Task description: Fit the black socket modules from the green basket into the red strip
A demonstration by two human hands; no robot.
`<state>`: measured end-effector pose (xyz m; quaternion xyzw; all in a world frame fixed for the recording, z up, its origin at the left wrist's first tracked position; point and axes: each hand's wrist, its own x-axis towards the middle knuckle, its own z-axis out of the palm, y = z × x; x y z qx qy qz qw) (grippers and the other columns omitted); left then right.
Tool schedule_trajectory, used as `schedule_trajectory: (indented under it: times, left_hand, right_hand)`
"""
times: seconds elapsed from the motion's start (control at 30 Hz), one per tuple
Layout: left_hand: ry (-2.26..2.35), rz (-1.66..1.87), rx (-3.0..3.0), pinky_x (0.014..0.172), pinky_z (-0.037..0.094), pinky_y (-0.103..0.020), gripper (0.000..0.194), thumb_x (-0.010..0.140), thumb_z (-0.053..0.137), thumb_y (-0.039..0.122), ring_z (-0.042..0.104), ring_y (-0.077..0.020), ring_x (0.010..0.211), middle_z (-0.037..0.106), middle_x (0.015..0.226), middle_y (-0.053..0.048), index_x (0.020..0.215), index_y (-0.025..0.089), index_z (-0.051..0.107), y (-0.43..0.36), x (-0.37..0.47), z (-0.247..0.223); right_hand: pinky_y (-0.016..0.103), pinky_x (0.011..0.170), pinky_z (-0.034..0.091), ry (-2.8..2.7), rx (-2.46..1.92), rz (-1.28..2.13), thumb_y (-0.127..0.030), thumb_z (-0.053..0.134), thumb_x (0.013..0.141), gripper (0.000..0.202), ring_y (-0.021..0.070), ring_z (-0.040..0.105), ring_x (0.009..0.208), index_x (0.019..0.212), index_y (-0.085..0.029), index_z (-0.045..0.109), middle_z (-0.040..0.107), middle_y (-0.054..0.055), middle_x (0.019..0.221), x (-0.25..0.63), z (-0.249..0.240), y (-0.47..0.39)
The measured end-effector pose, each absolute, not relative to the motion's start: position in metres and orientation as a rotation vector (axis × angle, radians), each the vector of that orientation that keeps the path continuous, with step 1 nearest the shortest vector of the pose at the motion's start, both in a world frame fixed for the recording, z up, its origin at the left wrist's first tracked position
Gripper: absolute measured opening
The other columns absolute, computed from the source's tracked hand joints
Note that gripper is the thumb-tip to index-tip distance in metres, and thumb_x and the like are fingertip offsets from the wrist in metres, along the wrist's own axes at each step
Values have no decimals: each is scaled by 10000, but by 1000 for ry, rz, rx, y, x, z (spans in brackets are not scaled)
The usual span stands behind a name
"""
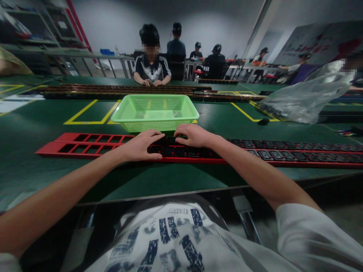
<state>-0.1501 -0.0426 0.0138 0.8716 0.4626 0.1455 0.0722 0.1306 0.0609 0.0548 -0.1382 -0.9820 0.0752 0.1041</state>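
Note:
Two joined red slotted rails lie lengthwise in front of me. Black square pieces fill their slots from the middle to the right, while slots at the left end are bare frames. My left hand rests over the rails, thumb and forefinger spread around the slots, with nothing visibly held. Close beside it, my right hand bends over the far row, thumb and forefinger curled toward each other at a slot. Dark surfaces between those fingertips hide whether a piece is pinched there.
A light green mesh basket stands just behind the rails. Farther back lie long dark strips, with a person seated beyond them. A clear plastic bag and a small black item lie at the right on the green table.

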Motion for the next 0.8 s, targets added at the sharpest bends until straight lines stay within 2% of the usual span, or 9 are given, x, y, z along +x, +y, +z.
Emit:
schedule_trajectory:
  times: [0.2,0.37,0.53,0.67,0.8]
  left_hand:
    - [1416,410,2610,1242,446,-569,922,956,660,694,588,-411,1436,599,1575,-271,1632,80,535,-43,-148,17]
    - [1406,436,2618,1219,472,-552,866,951,687,679,612,-396,1413,624,1557,-247,1604,121,577,-42,-149,17]
    - [1422,430,2616,1227,476,-549,844,946,698,670,618,-399,1415,635,1545,-248,1571,110,608,-43,-148,18]
    - [1407,462,2595,1231,479,-564,852,926,716,663,620,-403,1404,642,1528,-249,1553,95,618,-45,-146,21]
    - [1380,504,2566,1232,482,-557,800,913,737,629,627,-393,1392,656,1505,-229,1518,114,649,-47,-145,22]
  right_hand:
    - [354,886,480,-2905,-405,220,-225,624,1051,166,232,654,992,1096,-159,769,769,109,1072,130,55,62]
    - [358,904,484,-2909,-415,211,-244,619,1062,183,240,664,1015,1127,-158,767,775,118,1108,130,54,61]
    - [357,886,474,-2982,-478,196,-305,650,1071,270,262,675,1028,1234,-110,742,778,159,1173,130,60,55]
    - [344,810,433,-3011,-530,132,-363,666,1071,279,261,678,955,1221,-140,743,789,137,1113,132,68,47]
    - [338,801,419,-3028,-527,62,-451,699,1056,328,266,688,966,1211,-164,739,788,130,1123,133,73,43]
